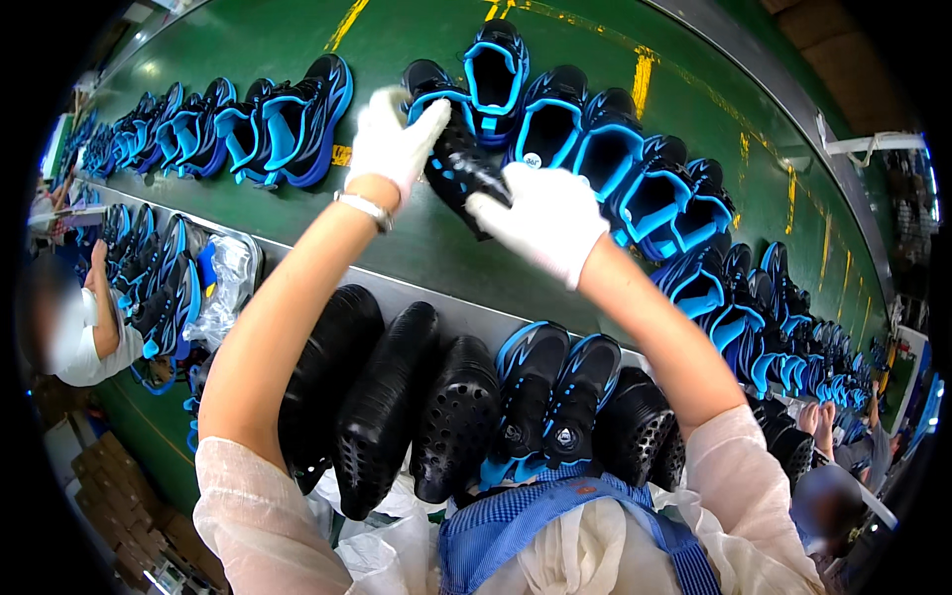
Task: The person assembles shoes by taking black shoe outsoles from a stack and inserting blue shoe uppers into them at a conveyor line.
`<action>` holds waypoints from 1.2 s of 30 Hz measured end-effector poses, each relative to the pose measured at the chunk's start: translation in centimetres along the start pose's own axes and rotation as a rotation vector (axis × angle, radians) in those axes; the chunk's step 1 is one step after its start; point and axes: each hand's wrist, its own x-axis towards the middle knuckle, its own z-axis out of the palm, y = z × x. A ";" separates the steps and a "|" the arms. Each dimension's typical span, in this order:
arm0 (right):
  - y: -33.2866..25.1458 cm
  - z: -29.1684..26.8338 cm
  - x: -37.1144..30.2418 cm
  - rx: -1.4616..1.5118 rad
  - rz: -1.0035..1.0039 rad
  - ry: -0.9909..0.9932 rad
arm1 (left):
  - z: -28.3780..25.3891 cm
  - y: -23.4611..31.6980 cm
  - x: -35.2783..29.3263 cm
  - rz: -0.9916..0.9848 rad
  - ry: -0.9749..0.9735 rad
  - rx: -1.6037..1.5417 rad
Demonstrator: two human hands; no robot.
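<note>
Between my white-gloved hands, over the green belt, is a black, foot-shaped perforated shoe form, tilted, with blue showing through its holes. My left hand is closed at its upper end, beside a black and blue sneaker that it partly hides. My right hand grips the form's lower end with thumb and fingers; its palm side is hidden. Just beyond, another black sneaker with a bright blue lining stands with its opening toward me. Right of it, a sneaker sits close to my right hand.
Several sneakers line the belt at left, more at right. Black forms and a sneaker pair lie on the near ledge. Plastic bags are at left. Other people work at both sides.
</note>
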 end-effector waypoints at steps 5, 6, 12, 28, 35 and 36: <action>0.8 -2.0 6.9 -0.161 -0.118 -0.234 | 0.8 -4.5 6.6 0.563 -0.072 0.241; 0.6 -2.2 8.4 -0.221 -0.121 -0.256 | 1.0 -4.1 7.5 0.471 -0.119 0.196; -4.2 2.8 14.0 -0.543 -0.064 -0.153 | 0.7 -4.1 8.5 0.315 -0.163 0.127; -4.6 4.3 16.6 -0.654 -0.252 -0.096 | 1.3 -3.9 2.9 0.283 -0.892 0.362; -3.4 6.1 18.5 -0.563 -0.278 0.049 | 4.5 -5.7 4.4 0.120 -0.848 0.510; -3.2 6.0 18.6 -0.569 -0.268 0.046 | 4.5 -5.5 4.6 0.100 -0.845 0.512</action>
